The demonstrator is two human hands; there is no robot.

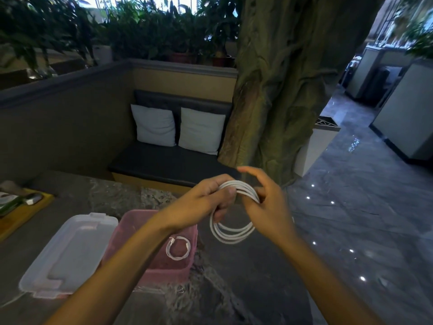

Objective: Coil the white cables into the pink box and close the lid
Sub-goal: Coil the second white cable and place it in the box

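Observation:
A white cable [230, 233], wound into several loops, hangs in the air above the table's right side. My left hand [206, 202] grips the top of the coil from the left. My right hand [267, 202] holds the same coil from the right, its index finger stretched out. Below and to the left stands the open pink box [138, 221], partly hidden by my left forearm. A smaller coiled white cable [178, 248] lies inside it. The clear lid [68, 252] lies flat on the table just left of the box.
A grey stone table [234, 289] carries everything. A yellow tray [21, 216] with small items sits at the far left. Beyond the table are a dark bench with two white cushions [178, 127] and a large trunk-like column [281, 90]. Tiled floor lies to the right.

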